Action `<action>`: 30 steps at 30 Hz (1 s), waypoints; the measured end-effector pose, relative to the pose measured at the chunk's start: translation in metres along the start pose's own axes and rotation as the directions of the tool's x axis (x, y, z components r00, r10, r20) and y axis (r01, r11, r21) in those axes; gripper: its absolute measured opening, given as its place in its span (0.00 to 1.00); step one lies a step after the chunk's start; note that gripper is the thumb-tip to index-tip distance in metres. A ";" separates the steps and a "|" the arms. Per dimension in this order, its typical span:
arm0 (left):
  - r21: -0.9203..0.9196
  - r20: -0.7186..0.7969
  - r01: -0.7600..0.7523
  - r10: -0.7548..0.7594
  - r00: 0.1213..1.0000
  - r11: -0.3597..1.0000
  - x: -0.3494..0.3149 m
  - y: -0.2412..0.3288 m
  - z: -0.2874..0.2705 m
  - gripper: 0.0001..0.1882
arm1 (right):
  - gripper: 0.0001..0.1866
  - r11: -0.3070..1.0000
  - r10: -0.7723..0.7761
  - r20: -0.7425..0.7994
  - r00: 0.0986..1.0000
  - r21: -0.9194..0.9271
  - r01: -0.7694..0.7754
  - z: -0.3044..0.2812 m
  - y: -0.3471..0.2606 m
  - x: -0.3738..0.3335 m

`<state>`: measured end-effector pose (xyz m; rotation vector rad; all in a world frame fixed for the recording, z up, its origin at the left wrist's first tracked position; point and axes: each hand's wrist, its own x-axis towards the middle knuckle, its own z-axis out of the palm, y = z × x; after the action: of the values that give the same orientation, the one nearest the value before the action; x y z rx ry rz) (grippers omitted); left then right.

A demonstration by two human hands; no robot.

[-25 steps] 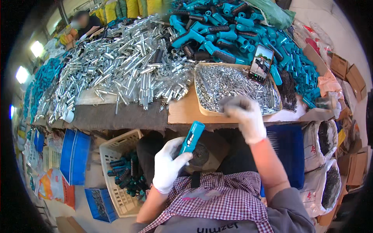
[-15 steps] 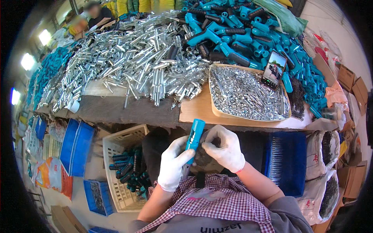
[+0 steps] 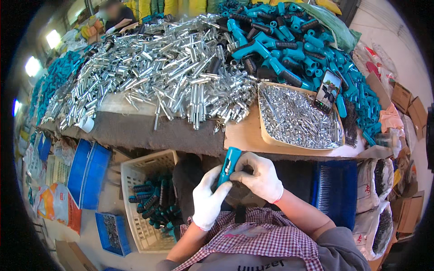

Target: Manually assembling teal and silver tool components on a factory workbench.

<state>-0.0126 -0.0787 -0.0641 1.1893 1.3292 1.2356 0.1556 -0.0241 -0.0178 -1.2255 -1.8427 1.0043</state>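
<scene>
Shiny metal parts [image 3: 172, 67] lay on the table [image 3: 242, 137] in the upper frame. Mid-frame, I had the left hand [image 3: 208, 202] gripping a teal tube [image 3: 232, 158]. The right hand [image 3: 263, 180] bent its fingers beside it; whether around anything, I couldn't tell. It seemed close two-hand work, needing a steady tube next.

Plain white gloves [image 3: 263, 180] are being worn, the right one showing a thin reddish cuff edge [image 3: 280, 198]; a maroon-and-white checked apron [image 3: 278, 231] with a pinkish-grey patch [image 3: 240, 230] is covering a grey top [image 3: 344, 246] bearing dark lettering [image 3: 261, 265].
</scene>
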 end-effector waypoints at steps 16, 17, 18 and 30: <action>0.211 -0.113 -0.131 0.157 0.981 0.969 0.015 0.005 -0.026 0.25 | 0.14 0.988 0.126 -0.031 0.992 0.088 -0.123 0.029 -0.006 0.027; 0.131 -0.096 -0.086 0.099 0.990 0.988 0.014 -0.002 -0.029 0.25 | 0.14 0.989 0.125 -0.035 0.992 0.085 -0.121 0.030 -0.007 0.028; 0.051 -0.074 -0.039 0.043 0.996 0.998 0.015 -0.006 -0.031 0.26 | 0.14 0.994 0.098 -0.023 0.995 0.050 -0.097 0.031 -0.008 0.028; -0.547 0.149 0.199 -0.140 0.979 0.813 0.023 0.010 -0.036 0.31 | 0.28 1.000 -0.007 0.346 0.938 0.029 -0.004 0.013 -0.015 0.071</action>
<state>-0.0499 -0.0590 -0.0520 0.6821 0.8771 1.2929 0.1167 0.0364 -0.0013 -1.0802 -2.0838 1.3086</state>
